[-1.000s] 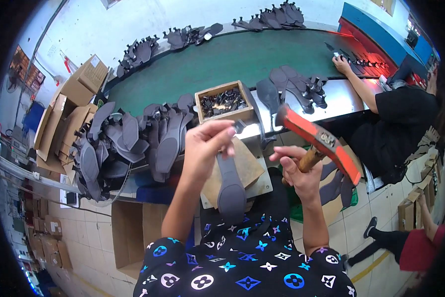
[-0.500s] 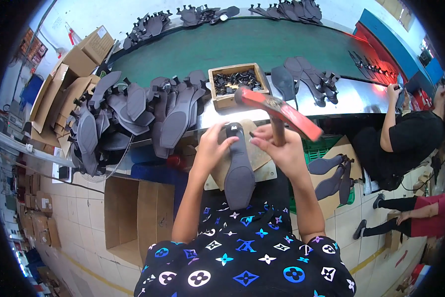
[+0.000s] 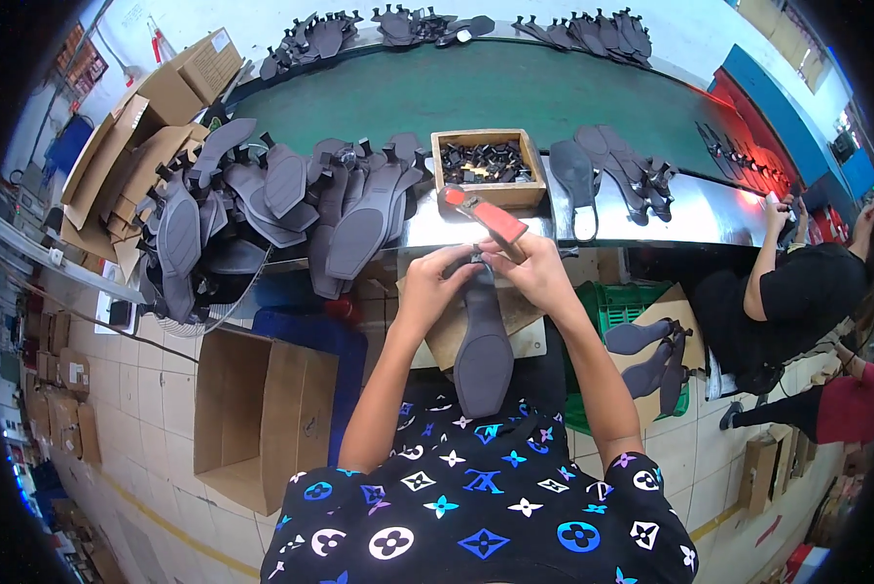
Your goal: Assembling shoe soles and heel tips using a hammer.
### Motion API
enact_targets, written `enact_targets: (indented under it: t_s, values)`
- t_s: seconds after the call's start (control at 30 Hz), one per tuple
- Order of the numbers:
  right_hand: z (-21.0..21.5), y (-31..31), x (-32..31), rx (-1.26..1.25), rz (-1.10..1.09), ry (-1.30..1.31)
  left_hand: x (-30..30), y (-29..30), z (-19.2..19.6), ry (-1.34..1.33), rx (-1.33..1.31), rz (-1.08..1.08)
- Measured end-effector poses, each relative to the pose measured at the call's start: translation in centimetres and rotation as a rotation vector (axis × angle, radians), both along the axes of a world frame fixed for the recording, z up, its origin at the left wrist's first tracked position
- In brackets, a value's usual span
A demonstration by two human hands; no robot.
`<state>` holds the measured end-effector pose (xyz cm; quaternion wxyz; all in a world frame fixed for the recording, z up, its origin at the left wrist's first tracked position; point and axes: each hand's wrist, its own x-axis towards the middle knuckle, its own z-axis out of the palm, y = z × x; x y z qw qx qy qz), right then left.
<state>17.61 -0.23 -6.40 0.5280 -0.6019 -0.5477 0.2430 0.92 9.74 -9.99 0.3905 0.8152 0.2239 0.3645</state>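
A dark grey shoe sole (image 3: 484, 362) lies lengthwise in front of me, its wide toe end toward my body. My left hand (image 3: 431, 290) is closed around the left side of its heel end, thumb and fingers near the tip. My right hand (image 3: 537, 280) keeps a hammer with a red head (image 3: 496, 216) tucked in its grip, the head sticking up above the fingers. Its thumb and forefinger are pinched together at the heel end, touching or almost touching my left fingertips. A small dark piece shows between the fingertips, mostly hidden. Beneath the sole is a tan board (image 3: 444, 343).
A wooden box (image 3: 500, 198) of small black pieces stands on the metal bench edge. Heeled soles are piled at left (image 3: 364, 229), with more at right (image 3: 612, 161). Beyond runs a green conveyor belt (image 3: 408, 102). Cardboard boxes (image 3: 262, 419) and a green crate (image 3: 602, 302) flank me; a co-worker (image 3: 807, 263) sits right.
My right hand has moved left to the sole's heel end, bringing the small dark piece and hammer with it. The hands now meet there. The view has shifted slightly.
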Motion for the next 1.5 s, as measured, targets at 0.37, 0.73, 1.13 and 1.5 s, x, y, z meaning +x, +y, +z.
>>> enact_targets:
  t_s: [0.37, 0.73, 1.13, 1.5]
  values:
    - [1.1, -0.7, -0.2, 0.052, 0.006, -0.287, 0.1, 0.0, 0.5, 0.017, -0.05, -0.022]
    - [5.5, -6.9, -3.5, -0.092, -0.091, 0.11, 0.4, 0.7, -0.2, -0.062, -0.394, -0.14]
    - [9.4, -11.5, -5.8, 0.268, -0.336, -0.317, -0.2, 1.7, -2.0, -0.028, -0.425, -0.189]
    - [7.6, -11.4, -5.4, 0.297, -0.406, -0.43, -0.3, 1.7, -0.1, 0.314, 0.106, -0.09]
